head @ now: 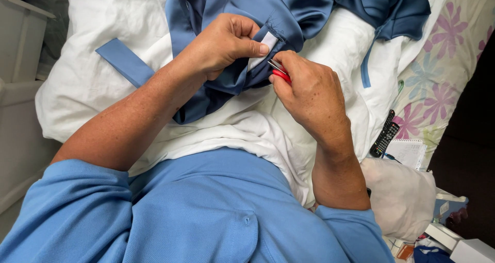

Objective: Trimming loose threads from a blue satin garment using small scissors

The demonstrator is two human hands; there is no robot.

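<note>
Here the left hand [224,44] is closed on a shiny blue satin garment [289,10], the thumb pinching a small white fabric label [264,45] against the cloth; the right hand [309,90] is closed around a small red-handled tool with a thin metal tip [279,71], and the tip touches the seam just under the label; the garment lies over a large white pillow [77,82] in front of the person, a loose blue strap [124,62] spread to the left; on the right, a black remote control [384,134] rests beside a flowered sheet [443,52], near a white spiral notepad [410,152]
</note>
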